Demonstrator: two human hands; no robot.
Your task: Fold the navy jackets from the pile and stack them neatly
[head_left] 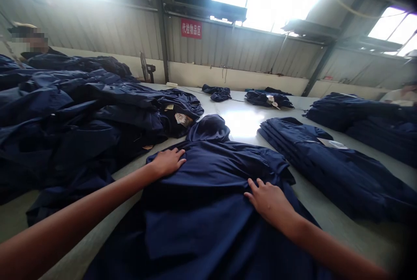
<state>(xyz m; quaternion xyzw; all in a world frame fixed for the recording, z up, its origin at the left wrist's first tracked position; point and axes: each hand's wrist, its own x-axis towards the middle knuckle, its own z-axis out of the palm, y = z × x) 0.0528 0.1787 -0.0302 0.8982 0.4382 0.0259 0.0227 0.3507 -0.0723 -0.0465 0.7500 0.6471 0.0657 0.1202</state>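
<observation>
A navy hooded jacket lies spread over the table in front of me, its hood pointing away. My left hand rests on the jacket's upper left part, fingers apart and lying on the cloth. Lower down on the right side, my right hand touches the fabric with its fingers spread. Creases run across the cloth between the two hands. The lower part of the jacket reaches the bottom edge of the view.
A big loose heap of navy garments covers the left. Folded jackets are stacked at right, with another stack behind. Small bundles lie farther back on the pale table. A person is at the far left, another far right.
</observation>
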